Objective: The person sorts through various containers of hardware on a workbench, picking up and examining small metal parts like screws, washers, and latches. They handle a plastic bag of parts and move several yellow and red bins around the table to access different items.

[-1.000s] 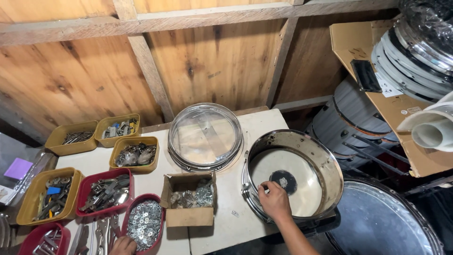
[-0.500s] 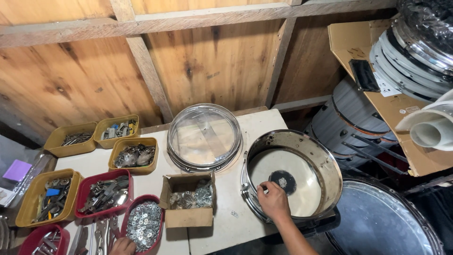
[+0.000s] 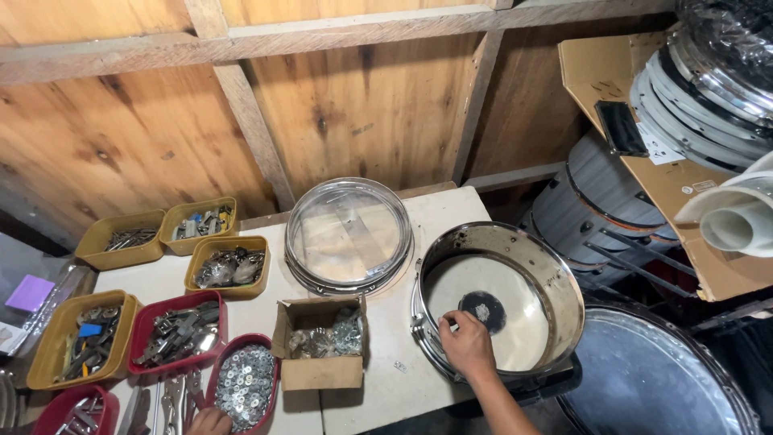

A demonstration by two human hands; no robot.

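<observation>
Right hand (image 3: 467, 345) curled, outstretched; left hand (image 3: 211, 420) low.

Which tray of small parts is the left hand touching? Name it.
The dark red oval tray heaped with silvery washers, at the front edge of the table. The left hand rests at its near rim; the other trays sit farther back.

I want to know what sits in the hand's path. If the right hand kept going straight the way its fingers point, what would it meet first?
The right hand points into the metal drum shell; first it would probably meet the dark round patch on the white drumhead, though depth is unclear.
</observation>
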